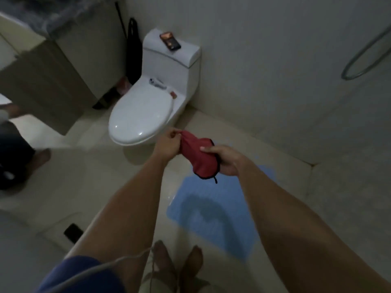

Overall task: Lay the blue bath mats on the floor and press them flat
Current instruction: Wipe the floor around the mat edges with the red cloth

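A blue bath mat [213, 210] lies spread on the pale tiled floor, right of my bare feet [177, 265], below my hands. Both hands hold a red fabric pouch [193, 153] with dark trim in the air in front of the toilet. My left hand [169, 142] pinches the pouch's upper left end. My right hand [222, 160] grips its right side, thumb on top. Whether anything is inside the pouch cannot be seen.
A white toilet [148, 106] with its lid down stands ahead, a phone [170, 40] on its tank. A wooden vanity [44, 81] is at the left. Another person's legs [19, 153] stand at the far left. A floor drain [73, 232] is near my left.
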A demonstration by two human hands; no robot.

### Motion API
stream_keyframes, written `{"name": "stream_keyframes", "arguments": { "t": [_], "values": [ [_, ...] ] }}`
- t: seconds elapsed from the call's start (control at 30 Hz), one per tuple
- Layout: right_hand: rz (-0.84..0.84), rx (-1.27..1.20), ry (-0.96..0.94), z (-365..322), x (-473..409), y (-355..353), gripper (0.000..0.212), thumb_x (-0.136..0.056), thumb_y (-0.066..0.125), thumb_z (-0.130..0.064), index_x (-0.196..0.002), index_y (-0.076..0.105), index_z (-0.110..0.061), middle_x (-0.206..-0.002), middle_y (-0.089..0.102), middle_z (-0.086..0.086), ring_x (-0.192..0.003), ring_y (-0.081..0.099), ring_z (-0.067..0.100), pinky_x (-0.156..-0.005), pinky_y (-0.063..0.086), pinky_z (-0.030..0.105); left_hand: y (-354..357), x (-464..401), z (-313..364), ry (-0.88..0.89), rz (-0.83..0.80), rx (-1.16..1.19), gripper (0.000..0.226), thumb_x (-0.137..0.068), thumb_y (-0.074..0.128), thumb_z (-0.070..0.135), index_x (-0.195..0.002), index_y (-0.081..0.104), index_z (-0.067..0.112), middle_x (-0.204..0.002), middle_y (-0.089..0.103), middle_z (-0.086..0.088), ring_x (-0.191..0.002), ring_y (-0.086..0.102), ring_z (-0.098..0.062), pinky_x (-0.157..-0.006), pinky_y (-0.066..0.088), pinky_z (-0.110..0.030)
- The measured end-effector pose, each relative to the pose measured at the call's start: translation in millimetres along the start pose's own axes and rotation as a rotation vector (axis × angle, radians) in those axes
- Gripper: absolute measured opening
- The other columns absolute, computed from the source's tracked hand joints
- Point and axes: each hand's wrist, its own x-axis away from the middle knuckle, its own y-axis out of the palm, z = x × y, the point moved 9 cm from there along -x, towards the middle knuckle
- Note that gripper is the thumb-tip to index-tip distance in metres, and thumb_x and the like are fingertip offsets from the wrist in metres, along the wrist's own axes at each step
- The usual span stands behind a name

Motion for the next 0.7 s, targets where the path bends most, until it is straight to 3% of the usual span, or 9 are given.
{"name": "stream_keyframes", "arguments": {
  "t": [0.07, 0.13, 0.2, 0.3, 0.4, 0.5, 0.57, 0.63, 0.7],
  "values": [
    [0.054, -0.057, 0.096, 60.0, -59.9, -9.7, 0.045, -0.09, 0.069, -0.019, -0.13, 0.06, -0.001, -0.122, 0.07, 0.02, -0.107, 0.069, 0.033, -0.095, 0.055, 0.044, -2.4, -30.9, -92.4, -0.078, 0.053, -0.098, 0.02, -0.102, 0.055, 0.035, -0.106, 0.07, 0.023, -0.104, 0.075, -0.009, -0.101, 0.072, -0.029, -0.092, 0.058, -0.043],
    [0.111, -0.103, 0.173, 128.0, -120.4, -23.7, 0.043, -0.09, 0.067, -0.022, -0.129, 0.061, -0.004, -0.121, 0.071, 0.02, -0.11, 0.068, 0.036, -0.096, 0.055, 0.047, -1.3, -48.9, -191.4, -0.147, 0.088, -0.228, 0.026, -0.102, 0.057, 0.038, -0.119, 0.067, 0.021, -0.103, 0.073, -0.003, -0.1, 0.068, -0.024, -0.09, 0.048, -0.031],
    [0.183, -0.153, 0.232, 206.2, -193.3, -43.3, 0.043, -0.091, 0.066, -0.019, -0.131, 0.059, -0.004, -0.122, 0.07, 0.02, -0.114, 0.067, 0.038, -0.098, 0.054, 0.051, 6.3, -68.4, -308.1, -0.23, 0.072, -0.38, 0.036, -0.101, 0.06, 0.037, -0.133, 0.059, 0.02, -0.111, 0.069, -0.005, -0.104, 0.064, -0.025, -0.094, 0.048, -0.033],
    [0.284, -0.163, 0.247, 317.5, -316.4, -72.4, 0.041, -0.092, 0.064, -0.012, -0.131, 0.057, -0.001, -0.122, 0.068, 0.024, -0.112, 0.066, 0.042, -0.093, 0.055, 0.057, 26.0, -105.7, -489.3, -0.367, -0.015, -0.583, 0.053, -0.099, 0.061, 0.042, -0.147, 0.047, 0.024, -0.14, 0.058, -0.009, -0.131, 0.052, -0.032, -0.106, 0.048, -0.045],
    [0.381, -0.077, 0.186, 358.2, -407.5, -103.8, 0.038, -0.093, 0.06, -0.005, -0.13, 0.058, 0.003, -0.118, 0.069, 0.025, -0.102, 0.069, 0.039, -0.091, 0.056, 0.054, 40.6, -142.4, -596.2, -0.387, -0.042, -0.677, 0.064, -0.097, 0.062, 0.045, -0.153, 0.04, 0.024, -0.151, 0.048, -0.008, -0.143, 0.04, -0.033, -0.111, 0.044, -0.05],
    [0.425, 0.102, -0.003, 345.4, -507.5, -133.3, 0.036, -0.093, 0.058, 0.001, -0.129, 0.061, 0.001, -0.118, 0.069, 0.027, -0.091, 0.07, 0.032, -0.091, 0.057, 0.048, 58.0, -193.4, -682.1, -0.329, -0.055, -0.783, 0.078, -0.096, 0.061, 0.051, -0.161, 0.027, 0.024, -0.167, 0.029, -0.008, -0.157, 0.015, -0.033, -0.119, 0.034, -0.052],
    [0.466, 0.25, -0.168, 321.9, -572.0, -147.6, 0.041, -0.097, 0.051, 0.004, -0.138, 0.052, 0.005, -0.1, 0.068, 0.03, -0.08, 0.066, 0.034, -0.079, 0.059, 0.045, 70.5, -222.4, -733.0, -0.293, -0.044, -0.857, 0.086, -0.095, 0.057, 0.059, -0.164, 0.018, 0.023, -0.172, 0.014, -0.008, -0.16, 0.002, -0.034, -0.123, 0.027, -0.051],
    [0.421, 0.437, -0.316, 296.8, -624.1, -141.9, 0.048, -0.104, 0.044, -0.011, -0.15, 0.035, 0.001, -0.085, 0.06, 0.02, -0.073, 0.06, 0.031, -0.067, 0.057, 0.038, 82.8, -244.1, -769.3, -0.199, -0.003, -0.912, 0.097, -0.092, 0.052, 0.07, -0.166, 0.012, 0.021, -0.174, 0.001, -0.011, -0.16, -0.008, -0.036, -0.127, 0.019, -0.052],
    [0.469, 0.843, -0.391, 293.8, -674.2, -138.3, 0.054, -0.099, 0.048, -0.033, -0.148, 0.04, -0.011, -0.105, 0.063, 0.009, -0.092, 0.064, 0.027, -0.083, 0.054, 0.037, 93.4, -261.0, -800.8, -0.096, 0.039, -0.946, 0.111, -0.084, 0.04, 0.086, -0.166, 0.008, 0.019, -0.173, -0.009, -0.014, -0.158, -0.015, -0.04, -0.127, 0.007, -0.057]
  ]
}}
